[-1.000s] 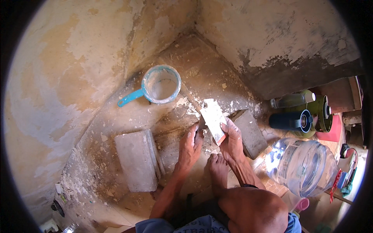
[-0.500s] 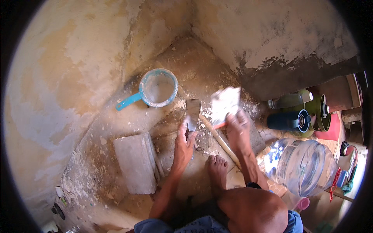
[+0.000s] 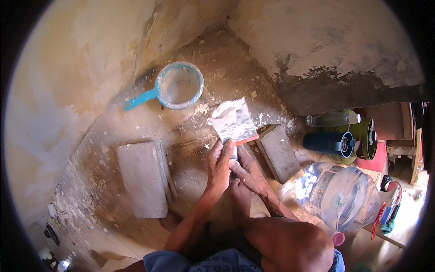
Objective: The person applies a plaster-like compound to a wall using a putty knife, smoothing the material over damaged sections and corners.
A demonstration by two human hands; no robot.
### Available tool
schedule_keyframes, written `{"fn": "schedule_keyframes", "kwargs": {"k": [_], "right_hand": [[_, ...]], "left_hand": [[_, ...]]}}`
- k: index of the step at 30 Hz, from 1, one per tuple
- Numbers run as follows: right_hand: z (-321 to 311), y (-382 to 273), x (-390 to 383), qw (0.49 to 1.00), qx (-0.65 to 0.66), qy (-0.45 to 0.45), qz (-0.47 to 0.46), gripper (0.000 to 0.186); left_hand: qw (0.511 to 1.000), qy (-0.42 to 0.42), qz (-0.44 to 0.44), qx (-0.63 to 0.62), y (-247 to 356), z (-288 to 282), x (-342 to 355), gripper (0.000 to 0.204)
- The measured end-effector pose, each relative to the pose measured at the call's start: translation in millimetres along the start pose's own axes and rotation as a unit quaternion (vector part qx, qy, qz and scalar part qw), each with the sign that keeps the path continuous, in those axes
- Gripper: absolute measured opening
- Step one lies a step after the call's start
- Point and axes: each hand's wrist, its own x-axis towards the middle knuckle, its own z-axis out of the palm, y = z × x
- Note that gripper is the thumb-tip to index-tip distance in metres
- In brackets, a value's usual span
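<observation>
Left grip [image 3: 219,167], right grip [image 3: 248,171]: closed on smeared scraper [image 3: 233,122] | flecked floor [image 3: 100,192] | patchy walls [image 3: 74,75]

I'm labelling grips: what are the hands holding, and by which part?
A white-smeared plate, held at its lower, orange side where left hand and right hand meet; each hand's exact grip is hidden.

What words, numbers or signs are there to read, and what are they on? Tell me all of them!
Blue shirt at the bottom edge: dark letters, folded and cut off, so no whole word can be read.
Big clear water bottle: faint marks, too small and blurred to read.
White-smeared scraper: no writing shows.
I can make out no other text.
</observation>
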Motion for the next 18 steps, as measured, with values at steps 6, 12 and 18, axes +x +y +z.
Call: {"fn": "schedule_keyframes", "kwargs": {"k": [6, 12, 18], "right_hand": [[-65.7, -16.9, -5.7, 0.971, -0.065, 0.14, 0.184, 0.047], [-182.8, -10.5, 39.6, 0.919, -0.323, 0.226, -0.02, 0.04], [-200.1, -18.3, 64.1, 0.911, -0.33, 0.244, -0.047, 0.038]], "left_hand": [[0.997, -0.077, -0.003, 0.03, -5.4, -4.5, -5.8, 0.033], [0.994, -0.058, 0.028, 0.084, -0.3, -11.1, 1.9, 0.035], [0.999, -0.02, 0.04, 0.023, 11.8, -20.4, 6.1, 0.034]]}}
